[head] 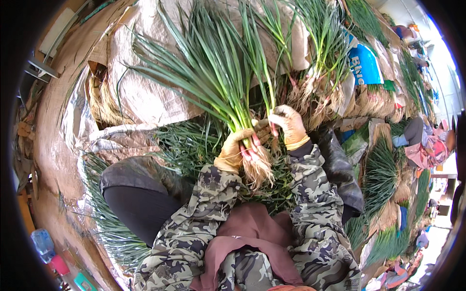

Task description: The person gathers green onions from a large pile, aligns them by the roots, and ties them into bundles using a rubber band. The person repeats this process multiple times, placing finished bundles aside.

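Note:
A bunch of green onions (222, 83) fans upward, its reddish-white lower stems inside my gloved left hand (235, 149). Pale roots (257, 169) hang below that grip. My right hand (289, 123), in a yellowish glove, pinches a separate green onion stalk (268, 89) near its pink base, just right of the bunch. Part of the left fingers is hidden behind the stems. Beneath both hands lies a heap of loose green leaves (193, 140). More green onions with tangled roots (316, 80) rest beyond my right hand.
A pale woven sheet (145, 80) covers a pile ahead. Green onion bundles lie at left (116, 229) and right (380, 174). A blue printed sack (364, 65) is at upper right. A person in pink clothing (429, 149) sits at far right. A water jug (43, 244) stands at lower left.

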A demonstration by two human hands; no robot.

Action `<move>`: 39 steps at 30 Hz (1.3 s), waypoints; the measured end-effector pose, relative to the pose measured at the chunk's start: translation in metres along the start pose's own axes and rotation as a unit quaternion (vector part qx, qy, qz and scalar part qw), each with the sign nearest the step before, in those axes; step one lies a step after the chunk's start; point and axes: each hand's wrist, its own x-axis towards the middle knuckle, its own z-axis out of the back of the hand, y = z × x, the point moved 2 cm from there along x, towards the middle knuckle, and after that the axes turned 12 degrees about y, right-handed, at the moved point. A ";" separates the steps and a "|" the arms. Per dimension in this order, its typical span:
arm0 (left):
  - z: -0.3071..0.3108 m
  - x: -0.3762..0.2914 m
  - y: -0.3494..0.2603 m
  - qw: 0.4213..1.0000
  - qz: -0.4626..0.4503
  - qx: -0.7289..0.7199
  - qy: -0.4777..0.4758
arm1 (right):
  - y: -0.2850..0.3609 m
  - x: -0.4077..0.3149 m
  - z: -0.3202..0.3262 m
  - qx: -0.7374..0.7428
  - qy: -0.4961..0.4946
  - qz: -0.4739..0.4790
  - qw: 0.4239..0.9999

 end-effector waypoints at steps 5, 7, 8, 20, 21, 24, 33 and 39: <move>0.012 -0.002 0.011 0.998 0.036 -0.011 0.043 | -0.031 -0.018 -0.019 0.011 -0.039 0.016 0.999; 0.013 0.001 0.016 0.999 0.014 -0.041 0.021 | -0.036 -0.023 -0.019 -0.014 -0.062 0.013 0.998; 0.013 0.001 0.017 0.998 0.017 -0.046 0.047 | -0.040 -0.025 -0.019 -0.139 -0.079 0.089 0.983; -0.008 0.007 0.020 0.955 -0.066 -0.252 0.142 | 0.065 -0.011 0.007 -0.053 -0.241 0.295 0.923; -0.004 0.003 0.017 0.956 -0.067 -0.248 0.141 | 0.093 -0.004 0.013 -0.075 -0.252 0.336 0.905; -0.004 0.006 0.023 0.950 -0.040 -0.261 0.163 | 0.149 0.013 0.087 -0.129 -0.313 0.353 0.872; 0.002 0.001 0.020 0.956 -0.040 -0.259 0.134 | -0.004 0.020 0.022 -0.223 0.019 0.024 0.974; 0.006 -0.006 0.016 0.980 -0.025 -0.187 0.061 | -0.029 0.015 -0.027 0.062 -0.042 -0.003 0.997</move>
